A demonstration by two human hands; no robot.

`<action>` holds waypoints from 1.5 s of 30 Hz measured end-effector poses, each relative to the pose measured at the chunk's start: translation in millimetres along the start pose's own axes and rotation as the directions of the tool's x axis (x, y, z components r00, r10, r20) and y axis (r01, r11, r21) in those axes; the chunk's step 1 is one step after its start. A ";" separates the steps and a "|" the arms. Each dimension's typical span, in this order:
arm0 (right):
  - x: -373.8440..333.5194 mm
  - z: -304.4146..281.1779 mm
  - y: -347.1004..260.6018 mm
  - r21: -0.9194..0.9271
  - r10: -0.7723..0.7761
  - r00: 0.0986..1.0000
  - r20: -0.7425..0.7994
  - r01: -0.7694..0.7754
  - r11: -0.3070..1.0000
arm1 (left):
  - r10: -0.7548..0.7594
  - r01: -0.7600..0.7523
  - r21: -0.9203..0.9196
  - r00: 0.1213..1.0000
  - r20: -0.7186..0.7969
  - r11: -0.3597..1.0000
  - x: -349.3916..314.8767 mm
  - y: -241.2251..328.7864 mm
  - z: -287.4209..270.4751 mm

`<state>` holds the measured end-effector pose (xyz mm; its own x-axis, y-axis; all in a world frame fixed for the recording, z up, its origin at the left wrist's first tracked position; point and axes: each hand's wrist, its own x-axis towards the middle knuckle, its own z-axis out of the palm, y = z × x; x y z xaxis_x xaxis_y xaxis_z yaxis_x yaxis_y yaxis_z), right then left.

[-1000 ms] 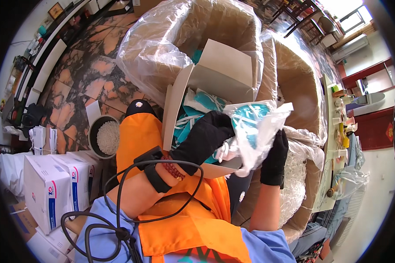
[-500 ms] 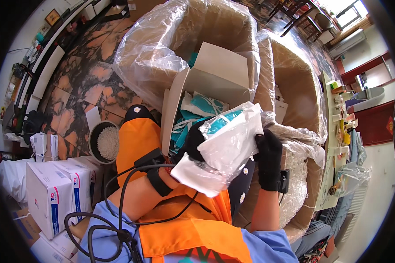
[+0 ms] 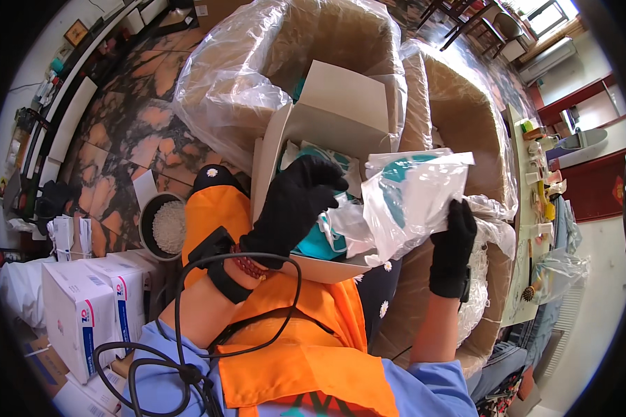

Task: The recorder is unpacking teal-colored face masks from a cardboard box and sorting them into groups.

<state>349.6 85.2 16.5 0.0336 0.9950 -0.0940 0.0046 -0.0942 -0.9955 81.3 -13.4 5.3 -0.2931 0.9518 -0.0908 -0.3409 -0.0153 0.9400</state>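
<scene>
Right fingers (image 3: 459,221) pinch the packet (image 3: 424,186) by its right edge; left fingers (image 3: 325,174) parted, leftward.

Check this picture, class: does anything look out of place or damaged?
The black cable hangs in loose, knotted loops about the left forearm, odd because it might snag. The crinkled plastic packet in the right hand shows no clear damage.

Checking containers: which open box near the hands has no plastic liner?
The pale box under the left hand; the brown cartons beyond and right of it are lined.
</scene>
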 end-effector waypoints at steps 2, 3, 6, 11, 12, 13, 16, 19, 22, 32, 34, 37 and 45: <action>0.4 8.3 -4.2 0.064 0.157 0.982 0.101 -0.163 0.984 | 0.145 -0.141 0.158 0.989 -0.009 0.977 -3.4 0.5 4.0; 2.3 3.3 9.1 0.061 0.155 0.982 0.107 -0.162 0.985 | 0.147 -0.143 0.157 0.989 -0.014 0.977 -3.4 -8.0 2.0; 4.4 -5.0 46.0 -0.512 -0.650 0.588 0.482 0.791 0.336 | 0.357 -0.388 0.488 0.920 0.159 0.782 -10.0 -9.0 10.5; -10.8 19.6 28.1 -0.310 -0.396 0.889 0.228 0.452 0.837 | 0.055 -0.058 0.126 0.998 0.026 0.990 -11.0 -12.4 14.9; -16.6 29.0 21.9 0.092 -0.029 0.992 0.120 0.018 0.996 | 0.088 -0.090 0.116 0.996 0.029 0.989 -10.6 -14.2 13.6; -21.5 36.3 15.7 0.093 -0.031 0.992 0.123 0.020 0.996 | 0.146 -0.154 0.110 0.986 0.080 0.982 -5.0 -28.8 6.9; -24.4 38.3 13.9 -0.130 -0.178 0.957 0.229 0.211 0.969 | 0.266 -0.289 0.127 0.948 0.175 0.949 1.3 -48.2 3.8; -29.6 51.8 7.7 -0.084 -0.062 0.973 0.222 0.083 0.993 | 0.151 -0.132 -0.103 0.967 0.207 0.986 -2.8 -58.1 -0.6; -33.9 57.2 1.4 -0.093 -0.032 0.969 0.243 0.056 0.994 | 0.030 0.043 -0.283 0.968 0.249 0.958 -8.2 -66.2 -4.1; 4.9 2.2 41.0 -0.339 -0.448 0.894 0.004 0.423 0.840 | 0.200 -0.139 0.491 0.977 -0.073 0.860 -3.0 -20.1 3.3; 30.4 -26.7 11.4 0.230 -0.009 0.998 -0.054 0.022 0.973 | 0.216 -0.164 0.454 0.974 -0.066 0.876 -2.7 -12.3 -13.9; 72.8 -57.0 -7.8 0.050 -0.196 0.958 -0.211 0.211 0.976 | 0.148 -0.161 0.739 0.985 0.084 0.654 -12.1 16.6 -24.4; 220.9 -144.0 21.6 -0.774 -0.609 0.791 0.056 0.420 0.474 | -0.487 -0.426 0.900 0.768 0.416 0.096 -5.2 37.2 -18.9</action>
<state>501.0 298.3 -24.7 -0.0321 0.8465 0.5314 0.7896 0.3475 -0.5058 53.2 -24.6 34.6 0.3121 0.8660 -0.3906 0.8959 -0.1315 0.4244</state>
